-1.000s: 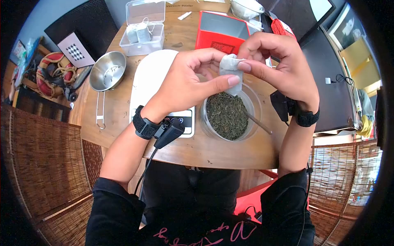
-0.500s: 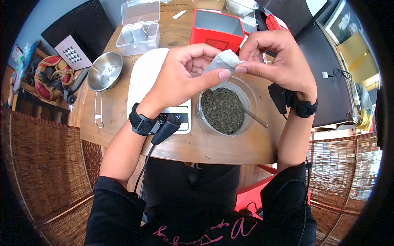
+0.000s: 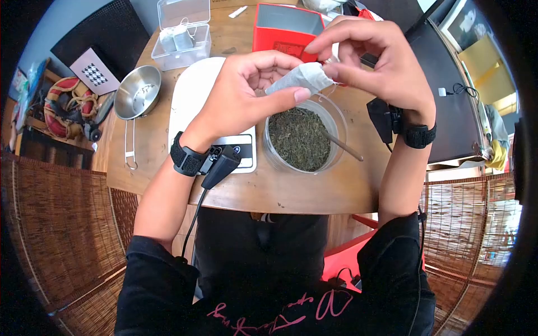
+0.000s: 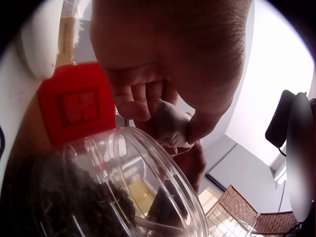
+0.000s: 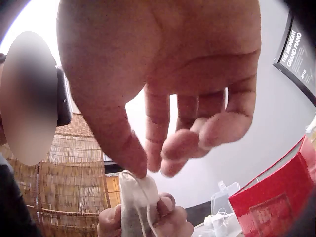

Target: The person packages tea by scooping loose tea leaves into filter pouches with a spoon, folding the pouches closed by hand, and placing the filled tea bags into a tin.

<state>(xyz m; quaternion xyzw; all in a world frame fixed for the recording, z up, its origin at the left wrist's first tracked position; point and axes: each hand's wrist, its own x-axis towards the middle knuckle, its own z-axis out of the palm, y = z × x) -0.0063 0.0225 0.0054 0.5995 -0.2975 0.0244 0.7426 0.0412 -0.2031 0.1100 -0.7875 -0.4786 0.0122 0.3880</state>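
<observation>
A white drawstring tea bag (image 3: 305,78), filled and tilted, is held by my left hand (image 3: 244,95), pinched between thumb and fingers. Its gathered top points to my right hand (image 3: 386,61), whose thumb touches that end while the fingers stand apart from the thumb. The drawstring (image 5: 143,207) hangs loose down the bag in the right wrist view. Below the hands, a clear round tub (image 3: 270,151) holds dark dried tea leaves (image 3: 300,140), with a spoon (image 3: 348,149) leaning out over its right rim.
A white scale (image 3: 193,92) lies left of the tub. Behind the hands stands an open red tin (image 3: 274,42). At the back left, a clear lidded box (image 3: 188,57) contains filled tea bags (image 3: 182,39). A steel pan (image 3: 131,103) with a wire handle sits at the table's left.
The tea bag has tipped from upright to nearly sideways in my left hand, its top toward the right. My right fingers have spread away from the thumb and the bag's top.
</observation>
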